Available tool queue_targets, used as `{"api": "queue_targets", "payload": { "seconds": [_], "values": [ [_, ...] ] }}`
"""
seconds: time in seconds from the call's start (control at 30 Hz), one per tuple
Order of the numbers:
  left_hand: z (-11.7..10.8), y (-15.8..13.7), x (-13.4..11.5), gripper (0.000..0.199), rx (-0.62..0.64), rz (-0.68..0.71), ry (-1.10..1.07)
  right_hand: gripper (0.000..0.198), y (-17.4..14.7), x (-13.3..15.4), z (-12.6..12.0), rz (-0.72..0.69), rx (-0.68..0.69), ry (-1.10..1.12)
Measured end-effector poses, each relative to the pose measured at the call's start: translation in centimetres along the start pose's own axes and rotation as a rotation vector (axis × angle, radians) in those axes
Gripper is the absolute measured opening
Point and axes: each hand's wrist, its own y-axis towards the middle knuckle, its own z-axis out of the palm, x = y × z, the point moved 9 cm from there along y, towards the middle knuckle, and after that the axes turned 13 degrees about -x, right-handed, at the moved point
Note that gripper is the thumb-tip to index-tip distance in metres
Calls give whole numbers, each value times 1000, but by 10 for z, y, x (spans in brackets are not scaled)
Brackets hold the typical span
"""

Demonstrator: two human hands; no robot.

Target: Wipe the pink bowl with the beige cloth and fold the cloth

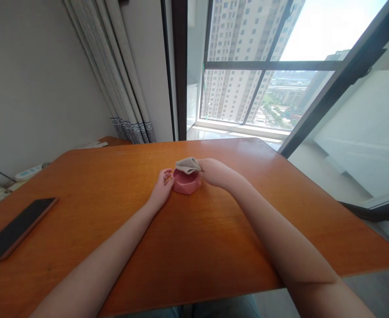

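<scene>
A pink bowl with faceted sides (186, 187) sits on the wooden table in front of me. At its left side is my left hand (163, 184), fingers curled and thumb against the wall, gripping it from that side. My right hand (212, 171) is closed on a folded grey-beige cloth (188, 165) at the bowl's right. The cloth lies over the back part of the rim and hides it. Fingertips of the right hand are mostly covered by the cloth and the hand itself.
The wooden table (115, 212) spans the foreground. On its left rests a long dark flat pad (17, 227). Behind stand a grey curtain (124, 88) and a large window (243, 97). A white power strip (32, 171) lies beyond the left edge.
</scene>
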Motion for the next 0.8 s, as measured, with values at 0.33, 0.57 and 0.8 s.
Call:
{"api": "queue_targets", "payload": {
  "seconds": [0.33, 0.57, 0.8],
  "values": [
    [7, -4, -6, 38, 100, 60, 39, 21, -17, 12, 57, -80, 274, -350],
    [-6, -4, 1, 51, -110, -182, -393, 22, -14, 35, 66, -206, 29, -365],
    [-11, -11, 5, 46, -256, -282, -509, 29, -23, 55, 84, -351, -148, -388]
  ]
}}
